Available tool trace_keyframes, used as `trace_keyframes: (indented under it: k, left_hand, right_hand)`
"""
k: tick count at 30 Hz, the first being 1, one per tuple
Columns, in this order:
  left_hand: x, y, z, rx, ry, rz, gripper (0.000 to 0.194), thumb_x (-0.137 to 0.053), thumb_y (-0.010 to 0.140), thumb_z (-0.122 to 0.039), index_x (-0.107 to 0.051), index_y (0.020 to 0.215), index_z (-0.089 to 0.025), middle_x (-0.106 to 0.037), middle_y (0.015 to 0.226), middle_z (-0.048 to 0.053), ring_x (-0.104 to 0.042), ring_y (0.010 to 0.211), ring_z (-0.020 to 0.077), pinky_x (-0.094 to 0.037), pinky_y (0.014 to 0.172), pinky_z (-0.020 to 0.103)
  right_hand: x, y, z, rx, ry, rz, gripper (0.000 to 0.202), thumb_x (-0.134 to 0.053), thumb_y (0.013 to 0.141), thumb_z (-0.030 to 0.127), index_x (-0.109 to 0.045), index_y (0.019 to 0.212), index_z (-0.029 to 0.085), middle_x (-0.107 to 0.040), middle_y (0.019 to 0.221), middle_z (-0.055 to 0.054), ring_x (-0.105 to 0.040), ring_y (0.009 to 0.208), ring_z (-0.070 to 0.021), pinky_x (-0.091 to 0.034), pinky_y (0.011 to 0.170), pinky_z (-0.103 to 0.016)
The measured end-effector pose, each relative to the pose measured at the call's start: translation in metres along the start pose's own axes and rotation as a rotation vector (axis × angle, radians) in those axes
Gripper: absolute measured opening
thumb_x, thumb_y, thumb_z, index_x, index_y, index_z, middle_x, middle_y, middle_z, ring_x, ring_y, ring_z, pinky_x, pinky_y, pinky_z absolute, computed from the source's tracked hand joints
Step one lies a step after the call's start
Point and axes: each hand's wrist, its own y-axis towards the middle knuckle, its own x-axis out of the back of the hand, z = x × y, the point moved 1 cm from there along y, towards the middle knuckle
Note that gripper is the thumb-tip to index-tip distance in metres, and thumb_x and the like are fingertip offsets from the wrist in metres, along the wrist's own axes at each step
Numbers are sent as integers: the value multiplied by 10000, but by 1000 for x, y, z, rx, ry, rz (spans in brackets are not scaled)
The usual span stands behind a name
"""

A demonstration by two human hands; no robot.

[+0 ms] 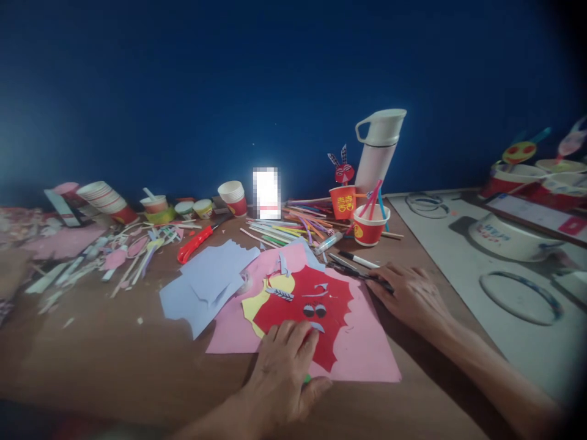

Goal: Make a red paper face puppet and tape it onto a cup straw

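Note:
My left hand (287, 357) lies on a jagged piece of red paper (339, 342), thumb spread away from its fingers. Just beyond its fingertips are two dark round paper eyes (314, 311) and small pale cut-outs (316, 328). A bit of green shows beside the thumb. Under the red piece are a yellow paper scrap (250, 308) and a large pink sheet (371, 360). To the right, at the sheet's edge, my right hand (413, 293) has its fingers around a slim black pen-like thing (384, 285); its far end lies among other dark tools.
Pale blue paper (206, 284) lies left of the pink sheet. Behind are a red-handled cutter (195, 244), coloured sticks (275, 229), a white-capped marker (360, 260), paper cups (369, 226) and a tall flask (378, 153). Paper scraps (137, 247) spread leftward. A bowl (509, 235) stands right.

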Motion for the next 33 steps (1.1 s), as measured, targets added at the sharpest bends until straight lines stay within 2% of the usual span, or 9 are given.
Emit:
trace_keyframes:
  k: [3,9,15,22,28,31,33]
  left_hand:
    - [-1,-2,-1,18,-13,20,542,-412,847,-497,-479,1222,-111,-536,1183,148,-475,977,301,-423,799,462]
    - [-10,-5,-1,16,-5,-48,556,-416,836,-527,-504,1209,-125,-553,1191,131,-470,971,299,-406,802,442]
    - [-14,-8,0,21,-4,-51,576,-413,838,-531,-488,1234,-120,-556,1205,121,-466,990,296,-394,814,436]
    - [-10,-7,0,7,-7,-55,578,-405,842,-533,-500,1227,-112,-571,1194,125,-479,981,291,-397,810,426]
    - [-13,-10,0,15,22,-83,556,-429,846,-509,-494,1238,-120,-566,1221,111,-476,997,296,-380,839,438]
    - [-14,-10,0,21,15,-84,534,-417,858,-495,-491,1240,-129,-565,1227,104,-477,999,291,-382,832,435]
    - [-14,-11,1,26,5,-75,525,-407,864,-490,-489,1238,-131,-564,1229,101,-480,998,285,-388,822,430]
  right_hand:
    - [0,0,-1,9,-3,-14,209,-485,865,339,-646,929,223,-666,901,-36,-599,781,-197,-319,687,-326]
    - [2,1,-3,10,-27,-61,210,-467,877,329,-638,920,214,-675,890,-41,-603,779,-200,-319,710,-332]
    - [7,1,-3,12,-16,-127,231,-476,875,355,-644,909,199,-674,865,-45,-605,783,-203,-322,722,-335]
    - [10,5,9,77,48,-90,217,-460,897,317,-652,900,216,-671,888,-35,-592,813,-181,-323,741,-317]
    - [17,42,37,267,-49,38,207,-444,911,246,-649,892,219,-641,891,-43,-558,848,-186,-330,764,-304]
    - [10,69,47,306,-89,50,193,-459,890,198,-641,954,205,-621,932,-74,-532,895,-211,-339,752,-302]
    - [1,85,51,316,-110,51,243,-502,851,161,-613,1062,203,-604,989,-96,-515,924,-230,-347,740,-306]
